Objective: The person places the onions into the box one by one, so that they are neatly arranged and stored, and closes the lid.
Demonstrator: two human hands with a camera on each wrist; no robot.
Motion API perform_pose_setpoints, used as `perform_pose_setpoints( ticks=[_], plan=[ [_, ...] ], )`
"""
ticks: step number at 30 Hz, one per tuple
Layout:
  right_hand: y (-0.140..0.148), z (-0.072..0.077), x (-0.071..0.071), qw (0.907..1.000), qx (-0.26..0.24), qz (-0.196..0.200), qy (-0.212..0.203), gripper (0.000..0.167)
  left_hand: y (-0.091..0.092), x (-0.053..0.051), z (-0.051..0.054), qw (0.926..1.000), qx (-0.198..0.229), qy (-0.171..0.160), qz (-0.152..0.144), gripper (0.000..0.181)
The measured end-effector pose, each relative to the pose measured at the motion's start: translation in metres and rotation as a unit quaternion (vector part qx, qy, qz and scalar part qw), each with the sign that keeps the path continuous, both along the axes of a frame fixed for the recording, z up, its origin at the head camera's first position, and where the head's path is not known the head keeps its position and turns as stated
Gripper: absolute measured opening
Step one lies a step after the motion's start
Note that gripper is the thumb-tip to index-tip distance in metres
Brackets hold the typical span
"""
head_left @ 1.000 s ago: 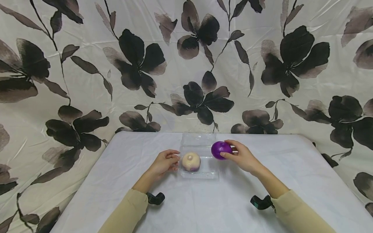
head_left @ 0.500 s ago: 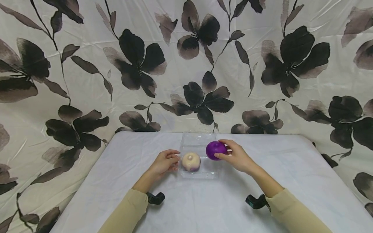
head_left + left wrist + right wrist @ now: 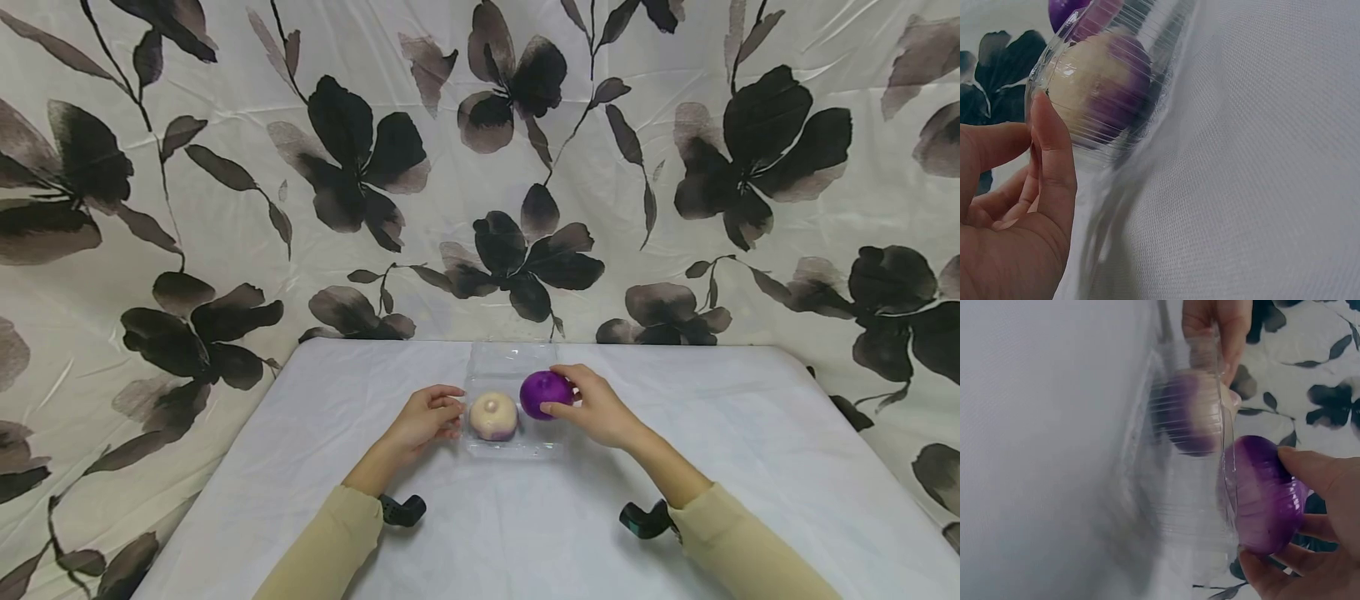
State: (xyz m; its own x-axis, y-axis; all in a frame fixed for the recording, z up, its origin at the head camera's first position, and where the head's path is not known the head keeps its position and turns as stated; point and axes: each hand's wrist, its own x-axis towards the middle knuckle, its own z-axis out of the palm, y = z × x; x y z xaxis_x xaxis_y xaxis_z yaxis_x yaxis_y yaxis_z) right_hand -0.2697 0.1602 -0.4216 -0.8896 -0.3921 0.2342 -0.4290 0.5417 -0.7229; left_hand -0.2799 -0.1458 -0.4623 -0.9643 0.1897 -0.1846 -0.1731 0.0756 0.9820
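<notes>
A clear plastic clamshell box point(image 3: 517, 451) lies with its lid folded back on the table. In its left side sits a round cream-and-purple vegetable-like thing point(image 3: 493, 417) with a small nub on top. My left hand point(image 3: 423, 423) pinches the box's left rim between thumb and index finger, as the left wrist view shows. My right hand point(image 3: 602, 410) grips a glossy round purple thing point(image 3: 543, 395) by its right side. That purple thing is over the right part of the box; in the right wrist view point(image 3: 1266, 494) it is at the rim, not down inside.
A white cloth point(image 3: 480, 533) covers the table. Behind it hangs a pale curtain point(image 3: 420, 183) printed with dark flowers. A black wrist device point(image 3: 402, 511) is strapped at the left cuff, and another black device point(image 3: 647, 520) at the right cuff.
My right hand has carried the purple thing leftward, from the box's right edge to over its right part, and slightly lower. My left hand stays at the box's left rim.
</notes>
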Motion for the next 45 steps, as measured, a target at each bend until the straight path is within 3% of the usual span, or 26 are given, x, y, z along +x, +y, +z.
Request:
perform_pose_setpoints(
  ticks=[12, 22, 32, 45],
  plan=[
    [-0.014, -0.009, 0.003, 0.9964, 0.065, -0.013, 0.053, 0.06, -0.001, -0.001, -0.002, 1.0, -0.003, -0.001, 0.0, 0.036],
    [-0.025, -0.011, 0.004, 0.9919, 0.104, -0.027, 0.067, 0.062, -0.001, -0.001, -0.002, 0.9999, 0.012, 0.001, -0.002, 0.038],
    [-0.027, -0.019, 0.003, 0.9903, 0.12, -0.032, 0.064, 0.065, -0.001, -0.001, -0.003, 0.9998, 0.017, 0.002, -0.009, 0.039],
    [-0.022, -0.016, 0.005, 0.9906, 0.115, -0.022, 0.07, 0.063, 0.0, -0.001, -0.003, 0.9997, 0.023, 0.003, -0.008, 0.04]
  ],
)
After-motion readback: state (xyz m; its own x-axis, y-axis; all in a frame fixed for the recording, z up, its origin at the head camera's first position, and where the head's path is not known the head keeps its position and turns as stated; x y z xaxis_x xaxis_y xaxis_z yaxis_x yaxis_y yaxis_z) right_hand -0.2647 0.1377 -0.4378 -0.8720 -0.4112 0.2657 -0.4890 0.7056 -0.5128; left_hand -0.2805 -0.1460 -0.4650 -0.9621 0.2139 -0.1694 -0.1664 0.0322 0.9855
